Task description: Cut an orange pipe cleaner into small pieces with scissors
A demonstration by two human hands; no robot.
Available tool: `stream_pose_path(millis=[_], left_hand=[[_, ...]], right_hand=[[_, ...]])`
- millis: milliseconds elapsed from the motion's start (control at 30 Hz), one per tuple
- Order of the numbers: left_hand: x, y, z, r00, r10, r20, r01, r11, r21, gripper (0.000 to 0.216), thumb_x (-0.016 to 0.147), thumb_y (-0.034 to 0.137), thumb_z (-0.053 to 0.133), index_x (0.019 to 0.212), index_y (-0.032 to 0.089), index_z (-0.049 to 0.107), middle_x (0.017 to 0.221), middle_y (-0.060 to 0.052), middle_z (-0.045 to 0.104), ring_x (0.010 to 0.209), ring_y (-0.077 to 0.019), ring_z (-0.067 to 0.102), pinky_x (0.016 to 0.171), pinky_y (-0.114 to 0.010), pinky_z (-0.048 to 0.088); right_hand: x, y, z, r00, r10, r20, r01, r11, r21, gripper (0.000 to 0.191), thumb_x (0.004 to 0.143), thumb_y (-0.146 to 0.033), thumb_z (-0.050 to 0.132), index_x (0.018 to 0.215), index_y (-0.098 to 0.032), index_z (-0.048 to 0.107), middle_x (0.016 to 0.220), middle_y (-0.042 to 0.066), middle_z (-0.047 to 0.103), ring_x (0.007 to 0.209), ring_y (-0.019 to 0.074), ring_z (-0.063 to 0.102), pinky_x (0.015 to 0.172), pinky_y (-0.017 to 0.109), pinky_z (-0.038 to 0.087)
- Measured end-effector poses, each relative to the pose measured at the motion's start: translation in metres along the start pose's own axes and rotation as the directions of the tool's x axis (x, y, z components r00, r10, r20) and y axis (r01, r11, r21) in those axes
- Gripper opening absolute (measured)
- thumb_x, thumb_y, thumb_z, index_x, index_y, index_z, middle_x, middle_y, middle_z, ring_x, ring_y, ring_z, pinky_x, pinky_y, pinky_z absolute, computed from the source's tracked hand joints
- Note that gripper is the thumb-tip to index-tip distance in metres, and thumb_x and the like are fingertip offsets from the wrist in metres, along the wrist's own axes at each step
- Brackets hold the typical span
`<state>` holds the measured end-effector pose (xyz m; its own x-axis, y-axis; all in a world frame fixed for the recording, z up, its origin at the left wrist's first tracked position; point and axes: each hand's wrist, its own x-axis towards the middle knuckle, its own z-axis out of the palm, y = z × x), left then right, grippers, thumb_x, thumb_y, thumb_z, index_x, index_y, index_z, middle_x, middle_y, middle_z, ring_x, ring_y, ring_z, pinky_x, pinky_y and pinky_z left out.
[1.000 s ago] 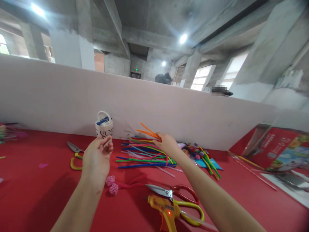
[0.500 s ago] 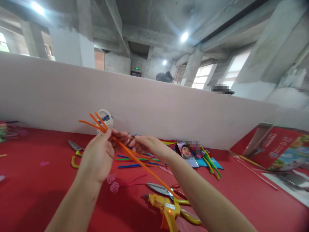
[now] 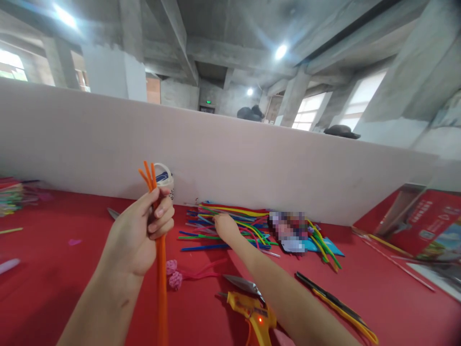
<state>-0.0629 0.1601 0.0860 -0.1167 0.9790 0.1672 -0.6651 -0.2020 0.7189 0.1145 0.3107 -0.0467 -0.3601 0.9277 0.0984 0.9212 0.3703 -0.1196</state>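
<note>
My left hand [image 3: 153, 218] is closed around several orange pipe cleaners [image 3: 162, 274]. Their tips fan out above the thumb, and the long ends hang down past the wrist. Over a pile of mixed-colour pipe cleaners [image 3: 252, 212] at the foot of the partition is my right hand [image 3: 226, 228]. Its fingers point down among the strands and are hidden behind the back of the hand. Nearer to me lie two pink curled pipe-cleaner balls [image 3: 175, 280] with long pink stems.
A yellow glue gun [image 3: 248, 310], its light lit, and scissors [image 3: 242, 283] lie under my right forearm. Yellow-and-black handled pliers or tweezers [image 3: 334, 305] rest to the right. A white cup [image 3: 167, 182], a red printed box [image 3: 428, 221] and a white partition [image 3: 230, 163] stand behind.
My right hand has left the orange pipe cleaners and moved right onto the mixed pile. My left hand has turned the orange bundle upright. The view has shifted slightly.
</note>
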Motion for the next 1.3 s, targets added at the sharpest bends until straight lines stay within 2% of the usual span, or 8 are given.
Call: stream_pose_path(millis=[133, 333, 767, 1067, 1200, 1300], left_hand=[[0.000, 0.000, 0.000, 1.000, 0.000, -0.017, 0.001, 1.000, 0.001, 0.026, 0.089, 0.012, 0.039, 0.069, 0.012, 0.057, 0.046, 0.007, 0.035, 0.031, -0.0013, 0.021, 0.028, -0.014, 0.018], [-0.001, -0.002, 0.003, 1.000, -0.013, -0.004, 0.013, 1.000, -0.006, 0.027, 0.089, 0.014, 0.039, 0.069, 0.012, 0.057, 0.046, 0.007, 0.034, 0.032, -0.0015, 0.021, 0.028, -0.014, 0.017], [0.000, -0.008, 0.006, 1.000, -0.013, 0.005, 0.013, 1.000, 0.006, 0.027, 0.089, 0.013, 0.040, 0.070, 0.012, 0.058, 0.046, 0.007, 0.035, 0.032, -0.0015, 0.022, 0.029, -0.014, 0.017], [-0.001, -0.008, 0.005, 0.999, -0.034, 0.002, 0.034, 0.999, 0.008, 0.027, 0.089, 0.013, 0.040, 0.069, 0.012, 0.058, 0.046, 0.007, 0.036, 0.031, -0.0015, 0.023, 0.028, -0.014, 0.018], [-0.001, -0.009, 0.005, 1.000, -0.025, -0.001, 0.025, 1.000, 0.011, 0.027, 0.089, 0.013, 0.040, 0.069, 0.013, 0.058, 0.047, 0.007, 0.036, 0.032, -0.0015, 0.023, 0.029, -0.013, 0.019], [-0.001, -0.010, 0.005, 0.999, -0.032, 0.004, 0.032, 0.999, 0.013, 0.027, 0.089, 0.013, 0.039, 0.069, 0.013, 0.058, 0.047, 0.007, 0.037, 0.032, -0.0016, 0.022, 0.029, -0.013, 0.018]], right_hand=[[0.005, -0.001, 0.006, 0.997, 0.079, 0.005, -0.078, 0.991, -0.107, 0.030, 0.088, -0.033, 0.052, 0.114, -0.017, 0.053, 0.113, 0.007, 0.056, 0.094, 0.0186, 0.058, 0.079, 0.040, 0.050], [0.006, -0.002, 0.009, 0.992, 0.126, -0.020, -0.128, 0.971, -0.201, 0.031, 0.088, -0.033, 0.053, 0.115, -0.016, 0.053, 0.112, 0.007, 0.057, 0.093, 0.0184, 0.058, 0.078, 0.039, 0.050], [0.000, 0.007, 0.000, 0.995, -0.028, -0.096, 0.002, 0.966, -0.259, 0.030, 0.088, -0.032, 0.052, 0.114, -0.017, 0.053, 0.116, 0.007, 0.055, 0.096, 0.0189, 0.057, 0.080, 0.040, 0.049], [0.003, -0.003, 0.007, 0.984, 0.071, -0.165, -0.097, 0.983, -0.159, 0.030, 0.088, -0.032, 0.052, 0.114, -0.017, 0.053, 0.117, 0.008, 0.055, 0.098, 0.0193, 0.057, 0.081, 0.040, 0.049], [0.001, -0.001, 0.000, 0.981, 0.056, -0.187, -0.063, 0.998, -0.031, 0.029, 0.088, -0.033, 0.052, 0.113, -0.017, 0.054, 0.114, 0.007, 0.056, 0.095, 0.0184, 0.058, 0.080, 0.039, 0.049], [-0.003, 0.001, -0.016, 0.967, 0.041, -0.251, -0.015, 0.995, 0.102, 0.027, 0.089, -0.033, 0.052, 0.111, -0.017, 0.055, 0.111, 0.006, 0.058, 0.092, 0.0173, 0.058, 0.078, 0.038, 0.050]])
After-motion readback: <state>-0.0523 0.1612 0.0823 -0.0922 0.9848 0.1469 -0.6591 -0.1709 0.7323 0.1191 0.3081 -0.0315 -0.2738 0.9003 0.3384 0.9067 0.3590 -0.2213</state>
